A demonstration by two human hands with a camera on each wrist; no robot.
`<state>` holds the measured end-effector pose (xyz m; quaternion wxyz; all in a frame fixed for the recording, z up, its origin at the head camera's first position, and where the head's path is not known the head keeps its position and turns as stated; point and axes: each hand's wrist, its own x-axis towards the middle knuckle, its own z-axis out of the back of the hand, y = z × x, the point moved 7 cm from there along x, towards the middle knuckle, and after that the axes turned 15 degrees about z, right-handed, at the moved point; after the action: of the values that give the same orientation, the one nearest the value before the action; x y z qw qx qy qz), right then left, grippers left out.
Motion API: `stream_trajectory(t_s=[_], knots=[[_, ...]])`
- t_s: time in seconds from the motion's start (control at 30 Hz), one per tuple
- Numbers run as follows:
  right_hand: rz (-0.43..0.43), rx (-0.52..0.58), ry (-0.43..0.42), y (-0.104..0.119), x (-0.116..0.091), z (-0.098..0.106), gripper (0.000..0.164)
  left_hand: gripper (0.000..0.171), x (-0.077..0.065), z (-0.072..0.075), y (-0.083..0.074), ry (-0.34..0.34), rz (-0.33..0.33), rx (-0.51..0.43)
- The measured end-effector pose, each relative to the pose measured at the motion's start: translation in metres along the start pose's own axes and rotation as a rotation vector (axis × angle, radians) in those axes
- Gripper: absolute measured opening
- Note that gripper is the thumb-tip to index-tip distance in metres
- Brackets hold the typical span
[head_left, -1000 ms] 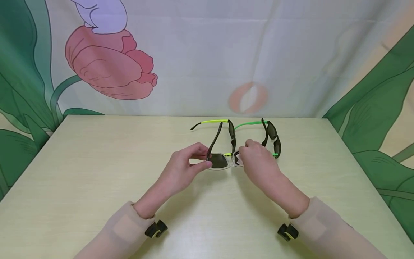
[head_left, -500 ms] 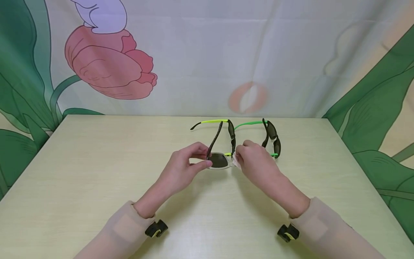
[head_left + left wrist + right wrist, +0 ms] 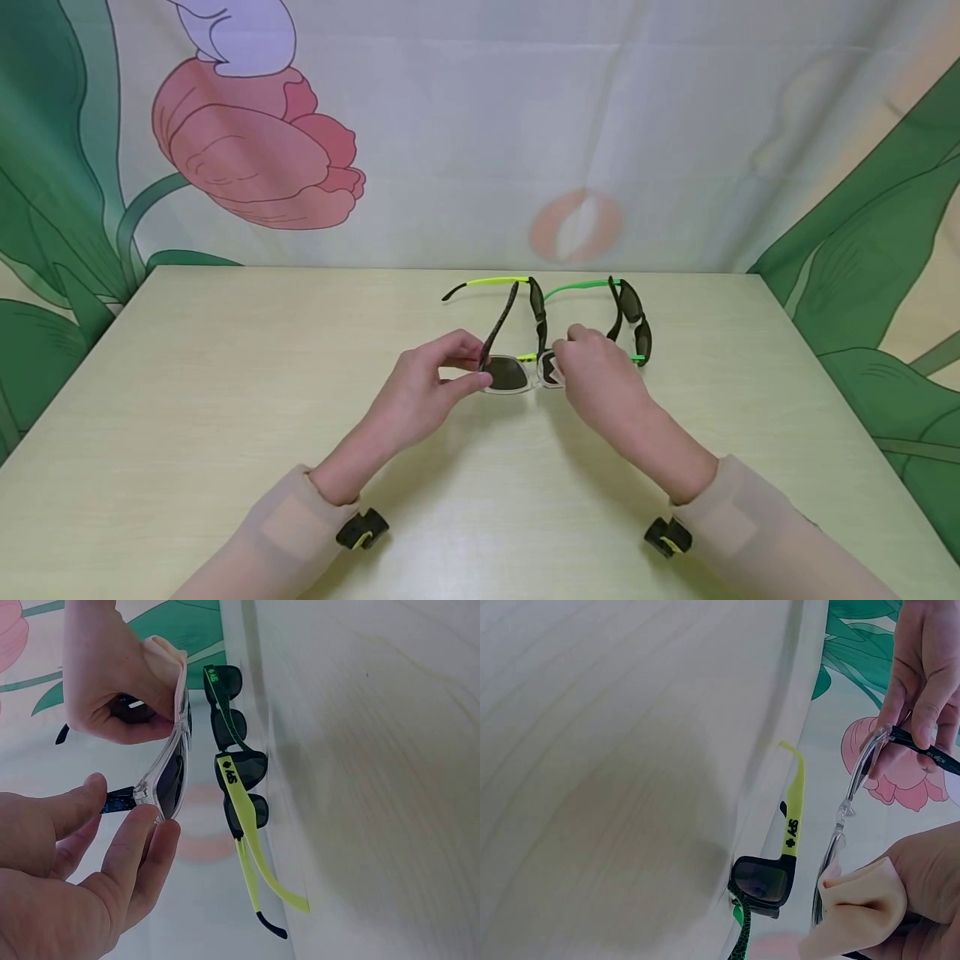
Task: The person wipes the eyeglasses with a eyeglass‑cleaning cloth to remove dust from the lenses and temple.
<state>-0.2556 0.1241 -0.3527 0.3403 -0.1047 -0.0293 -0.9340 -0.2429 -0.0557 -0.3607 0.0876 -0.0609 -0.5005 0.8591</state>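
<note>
Left hand [image 3: 423, 387]: pinches clear-framed sunglasses [image 3: 507, 375] at their nine-o'clock end. Right hand [image 3: 602, 373]: grips pale cloth [image 3: 866, 900] at their three-o'clock end. Beyond, head view, standing on table [image 3: 225, 375]: yellow-armed sunglasses [image 3: 537, 304], twelve o'clock of held pair; green-armed sunglasses [image 3: 632, 304], two o'clock.

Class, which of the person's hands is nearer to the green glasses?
Right: the right hand is close by, on the person's side of the green glasses; the left hand is farther off, to their left.

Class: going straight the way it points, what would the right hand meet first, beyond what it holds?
Probably the yellow-armed sunglasses; depth is unclear, so the right hand might pass above them.
</note>
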Motion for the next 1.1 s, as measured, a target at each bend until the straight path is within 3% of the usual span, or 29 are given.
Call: stream_trajectory(t_s=[0.13,0.37,0.53,0.83,1.1], knots=[[0.006,-0.010,0.012,0.0002,0.0004,0.0004,0.006,0.016,0.0009,0.0006,-0.0001,0.003,-0.003,-0.003],[0.026,0.069,-0.067,0.0007,0.0018,0.0042,0.028,0.016,0.0020,0.0016,-0.0016,0.006,-0.006,-0.015],[0.024,0.145,-0.108,0.0000,0.0029,0.0063,0.032,0.017,0.0023,0.0017,-0.0032,0.010,-0.002,-0.016],[-0.009,0.173,-0.017,-0.0004,0.0046,0.0019,0.033,0.017,0.0011,-0.0001,-0.0039,0.017,0.002,0.006],[-0.027,0.105,0.014,0.0007,0.0028,-0.0011,0.036,0.017,0.0008,-0.0001,-0.0023,0.019,-0.007,0.025]])
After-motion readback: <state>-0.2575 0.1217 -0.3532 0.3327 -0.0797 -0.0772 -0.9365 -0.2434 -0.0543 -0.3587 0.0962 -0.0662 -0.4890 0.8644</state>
